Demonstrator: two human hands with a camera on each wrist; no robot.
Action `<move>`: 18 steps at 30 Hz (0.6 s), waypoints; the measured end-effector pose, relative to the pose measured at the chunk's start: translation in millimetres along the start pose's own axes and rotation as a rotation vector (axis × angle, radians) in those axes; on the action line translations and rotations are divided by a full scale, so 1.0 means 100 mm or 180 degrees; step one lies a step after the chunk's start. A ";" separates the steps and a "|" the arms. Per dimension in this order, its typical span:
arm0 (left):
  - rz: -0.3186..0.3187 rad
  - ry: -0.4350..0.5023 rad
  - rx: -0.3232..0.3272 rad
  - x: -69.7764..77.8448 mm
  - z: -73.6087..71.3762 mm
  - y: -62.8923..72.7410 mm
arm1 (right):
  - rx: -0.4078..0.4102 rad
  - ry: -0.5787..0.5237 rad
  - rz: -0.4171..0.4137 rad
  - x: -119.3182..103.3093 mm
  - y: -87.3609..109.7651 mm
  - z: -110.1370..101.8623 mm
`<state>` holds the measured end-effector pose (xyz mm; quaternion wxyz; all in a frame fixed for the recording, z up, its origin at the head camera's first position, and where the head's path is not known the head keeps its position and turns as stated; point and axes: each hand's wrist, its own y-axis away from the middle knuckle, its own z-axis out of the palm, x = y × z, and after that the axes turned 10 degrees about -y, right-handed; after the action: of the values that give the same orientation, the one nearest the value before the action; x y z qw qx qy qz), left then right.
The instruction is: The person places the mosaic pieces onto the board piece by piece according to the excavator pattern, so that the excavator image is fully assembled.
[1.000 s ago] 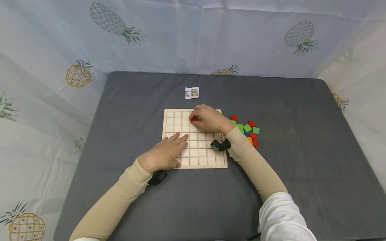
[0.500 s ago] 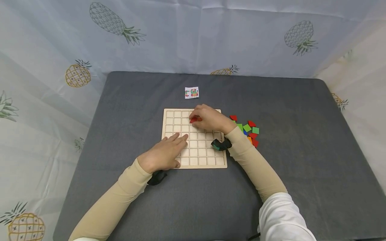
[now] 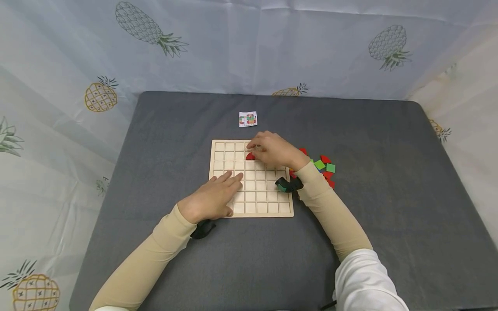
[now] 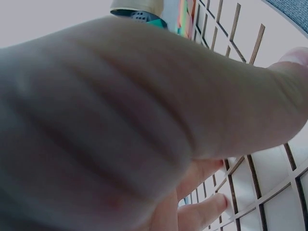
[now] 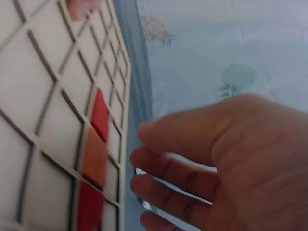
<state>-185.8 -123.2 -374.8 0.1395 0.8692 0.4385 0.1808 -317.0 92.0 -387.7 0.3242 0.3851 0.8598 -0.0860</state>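
My left hand lies with spread, straight fingers on the lower left of a wooden grid board. Above the board's upper part, my right hand holds nothing, and its fingers are loosely bent. Beside its fingertips a red quarter-round tile sits in a square of the grid. The right wrist view shows an orange tile and another red tile in line with that one; the hand covers both in the head view. In the left wrist view, the left thumb spans the grid.
Right of the board lie several loose tiles, among them a green square tile and a red tile; the right forearm hides some. A small printed card lies behind the board on the grey tablecloth. A pineapple-patterned curtain hangs behind.
My right hand has let go of the red quarter-round tile and drawn slightly up and to the right. The tile stays in the grid, now more exposed. My left hand has not moved.
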 end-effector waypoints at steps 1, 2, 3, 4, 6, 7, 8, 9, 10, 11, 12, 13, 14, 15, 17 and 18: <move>-0.0003 0.0005 -0.0004 0.00 0.00 0.00 | 0.0041 -0.0054 0.0059 0.01 0.01 -0.04; -0.0005 0.0008 -0.0002 0.00 0.00 0.00 | 0.0073 -0.0094 0.0146 0.02 0.02 -0.07; -0.0008 0.0014 -0.0002 0.00 0.00 0.00 | 0.0094 -0.0131 0.0227 0.04 0.04 -0.10; -0.0007 0.0018 0.0002 0.00 0.00 0.00 | 0.0103 -0.0151 0.0307 0.06 0.06 -0.13; -0.0007 0.0029 -0.0005 0.01 0.00 0.00 | 0.0066 -0.0189 0.0504 0.08 0.11 -0.18; -0.0005 0.0023 0.0007 0.01 0.00 0.00 | 0.0034 -0.0215 0.0596 0.09 0.12 -0.19; 0.0000 0.0016 0.0020 0.01 0.00 0.00 | 0.0004 -0.0214 0.0659 0.10 0.14 -0.20; 0.0000 0.0015 0.0022 0.01 0.00 0.00 | -0.0028 -0.0218 0.0686 0.11 0.15 -0.21; -0.0003 0.0013 0.0019 0.01 0.00 0.00 | -0.0060 -0.0227 0.0705 0.11 0.15 -0.21; -0.0007 0.0014 0.0013 0.00 0.00 0.00 | -0.0099 -0.0234 0.0715 0.12 0.15 -0.20; -0.0005 0.0015 0.0019 0.00 0.00 0.00 | -0.0130 -0.0243 0.0712 0.13 0.15 -0.20; -0.0003 0.0014 0.0031 0.00 0.00 0.00 | -0.0156 -0.0242 0.0693 0.13 0.14 -0.20; -0.0005 0.0023 0.0032 0.00 0.00 0.00 | -0.0174 -0.0232 0.0673 0.14 0.14 -0.19; -0.0010 0.0033 0.0031 0.00 0.00 0.00 | -0.0188 -0.0227 0.0659 0.14 0.14 -0.18; -0.0006 0.0044 0.0046 0.00 -0.01 0.01 | -0.0203 -0.0211 0.0643 0.15 0.13 -0.17; -0.0004 0.0044 0.0052 0.00 -0.01 0.01 | -0.0194 -0.0201 0.0651 0.14 0.13 -0.17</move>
<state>-185.5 -123.3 -374.0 0.1295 0.8688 0.4415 0.1831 -323.2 116.7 -381.9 0.3698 0.4579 0.8075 -0.0383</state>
